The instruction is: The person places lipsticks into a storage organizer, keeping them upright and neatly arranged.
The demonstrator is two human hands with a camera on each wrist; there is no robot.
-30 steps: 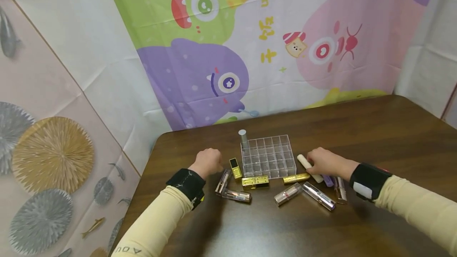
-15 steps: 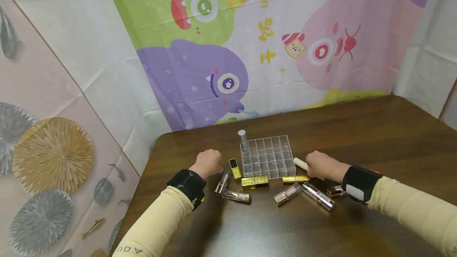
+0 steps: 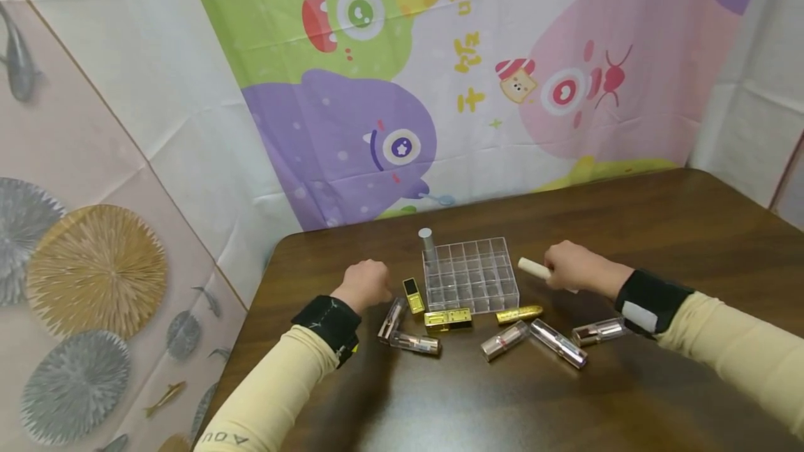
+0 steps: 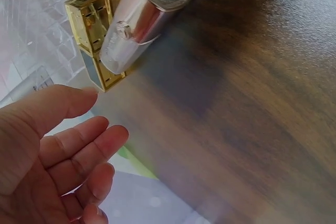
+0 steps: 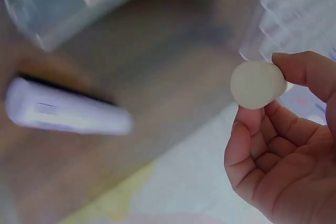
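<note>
Pinching the cream tube point(image 3: 532, 268) in its grip, the right hand point(image 3: 574, 267) is hovering just right of the clear organizer point(image 3: 472, 275) on the desk point(image 3: 659, 229), ideally tipping it upright over 1 cell, while the left hand point(image 3: 366, 285) is resting relaxed, holding nothing.

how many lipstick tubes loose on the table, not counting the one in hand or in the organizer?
7, all in front of the clear organizer: square gold, two clear ones at left, gold box-shaped, gold bullet, two clear. An eighth lies rightmost; more may be hidden.
</note>
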